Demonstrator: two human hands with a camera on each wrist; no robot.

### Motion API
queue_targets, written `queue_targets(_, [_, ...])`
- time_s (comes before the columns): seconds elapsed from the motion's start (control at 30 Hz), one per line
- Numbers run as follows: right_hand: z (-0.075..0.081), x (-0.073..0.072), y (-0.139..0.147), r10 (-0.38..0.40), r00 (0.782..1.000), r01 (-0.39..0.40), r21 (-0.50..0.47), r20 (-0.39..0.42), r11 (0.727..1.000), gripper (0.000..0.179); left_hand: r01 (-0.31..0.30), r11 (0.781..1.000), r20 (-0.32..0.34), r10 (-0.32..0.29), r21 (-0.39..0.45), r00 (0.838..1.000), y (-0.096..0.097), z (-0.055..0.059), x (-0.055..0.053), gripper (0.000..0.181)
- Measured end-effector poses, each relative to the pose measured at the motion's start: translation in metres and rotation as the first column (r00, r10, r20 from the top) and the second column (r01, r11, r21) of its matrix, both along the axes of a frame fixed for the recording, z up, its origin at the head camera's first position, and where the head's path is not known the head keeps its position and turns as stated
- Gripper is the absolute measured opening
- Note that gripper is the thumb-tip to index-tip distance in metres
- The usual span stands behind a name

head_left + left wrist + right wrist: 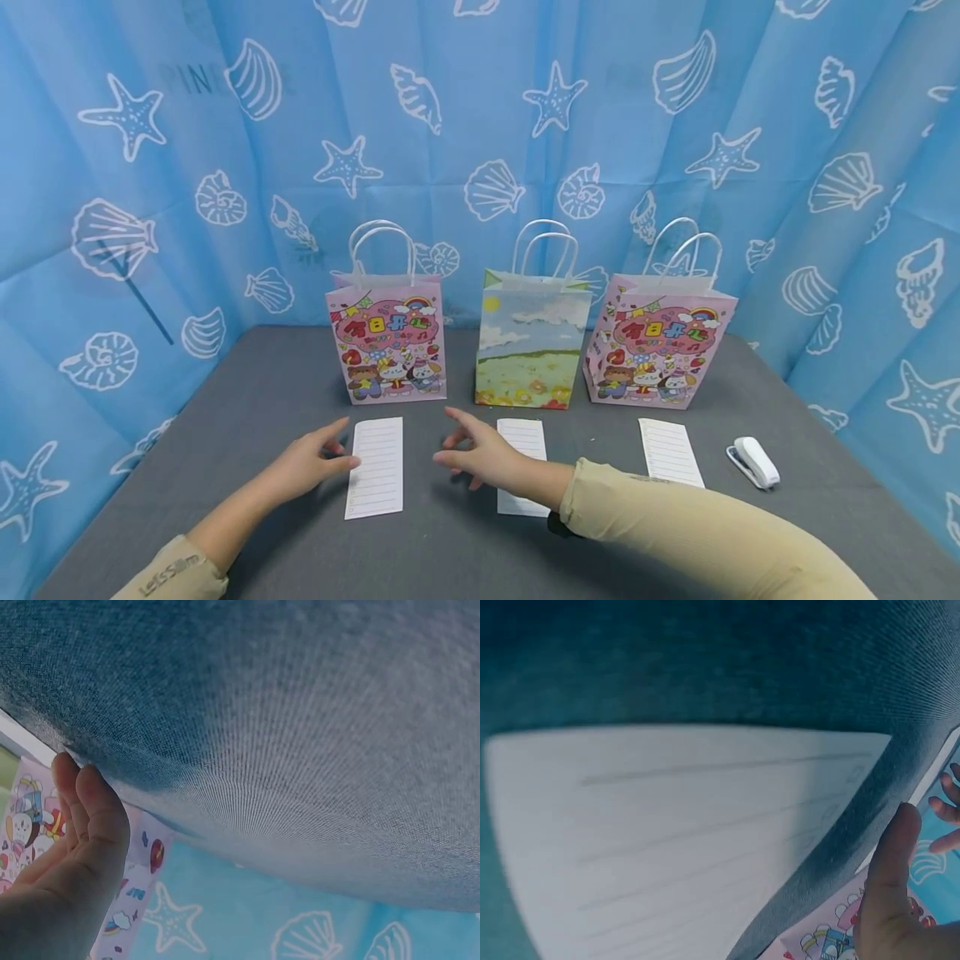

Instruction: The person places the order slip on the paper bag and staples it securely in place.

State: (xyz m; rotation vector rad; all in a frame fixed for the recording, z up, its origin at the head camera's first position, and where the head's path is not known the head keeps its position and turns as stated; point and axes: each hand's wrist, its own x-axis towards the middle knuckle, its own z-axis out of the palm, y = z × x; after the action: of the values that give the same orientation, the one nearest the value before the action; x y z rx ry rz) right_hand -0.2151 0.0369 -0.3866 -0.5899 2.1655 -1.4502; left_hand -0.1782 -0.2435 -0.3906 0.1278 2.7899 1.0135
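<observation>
My left hand (311,462) hovers at the left edge of a lined white paper slip (378,475), its fingers loosely spread and its thumb tip over that edge; whether it touches is unclear. My right hand (480,454) points left from the other side, between that slip and a second lined slip (525,500), with nothing in its fingers. The right forearm crosses above this second slip and hides part of it. In the left wrist view the left hand (82,847) holds nothing. In the right wrist view the right thumb (891,877) shows beside a lined slip (667,825).
Behind the slips stand a pink cartoon gift bag (390,346), a meadow-print bag (532,350) and another pink bag (656,346). A third slip (671,454) lies at the right, partly behind the right sleeve, near a white stapler (753,462). A blue curtain (480,117) hangs behind.
</observation>
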Motion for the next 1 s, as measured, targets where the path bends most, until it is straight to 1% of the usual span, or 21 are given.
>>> queue_targets(0.1, [0.000, 0.000, -0.005, 0.004, 1.000, -0.004, 0.002, 0.024, 1.000, 0.070, 0.009, 1.000, 0.001, -0.009, 0.018, 1.000, 0.001, 0.000, 0.000, 0.077])
queue_targets(0.37, [0.002, 0.000, -0.019, 0.007, 0.997, -0.008, 0.010, 0.075, 1.000, 0.072, -0.008, 1.000, 0.014, 0.008, 0.000, 1.000, 0.002, -0.002, -0.002, 0.076])
queue_targets(0.47, [0.003, -0.001, -0.024, -0.004, 0.997, 0.002, 0.024, 0.073, 1.000, 0.072, 0.002, 1.000, 0.012, -0.002, 0.009, 1.000, 0.002, -0.003, -0.003, 0.077])
queue_targets(0.57, [0.003, -0.002, -0.029, -0.009, 0.998, 0.007, 0.044, 0.062, 0.999, 0.072, 0.002, 1.000, 0.023, -0.002, 0.018, 1.000, 0.002, -0.003, -0.004, 0.078])
queue_targets(0.67, [0.000, -0.007, -0.033, -0.010, 0.999, 0.007, 0.063, 0.049, 0.998, 0.073, 0.002, 0.999, 0.046, -0.003, 0.032, 0.999, 0.002, -0.003, -0.007, 0.080])
queue_targets(0.73, [-0.002, -0.011, -0.036, -0.003, 0.999, 0.000, 0.074, 0.042, 0.997, 0.073, 0.004, 0.998, 0.065, -0.007, 0.058, 0.998, 0.002, -0.004, -0.010, 0.081])
queue_targets(0.83, [-0.004, -0.018, -0.040, 0.014, 0.999, -0.020, 0.107, 0.048, 0.994, 0.075, 0.017, 0.995, 0.095, -0.027, 0.101, 0.995, -0.001, -0.006, -0.014, 0.082])
queue_targets(0.9, [-0.005, -0.023, -0.042, 0.028, 0.998, -0.037, 0.147, 0.060, 0.988, 0.078, 0.017, 0.993, 0.115, -0.031, 0.119, 0.993, -0.004, -0.007, -0.017, 0.083])
queue_targets(1.0, [-0.005, -0.029, -0.047, 0.048, 0.997, -0.062, 0.229, 0.068, 0.971, 0.083, 0.025, 0.993, 0.153, -0.042, 0.112, 0.987, -0.007, -0.010, -0.019, 0.088])
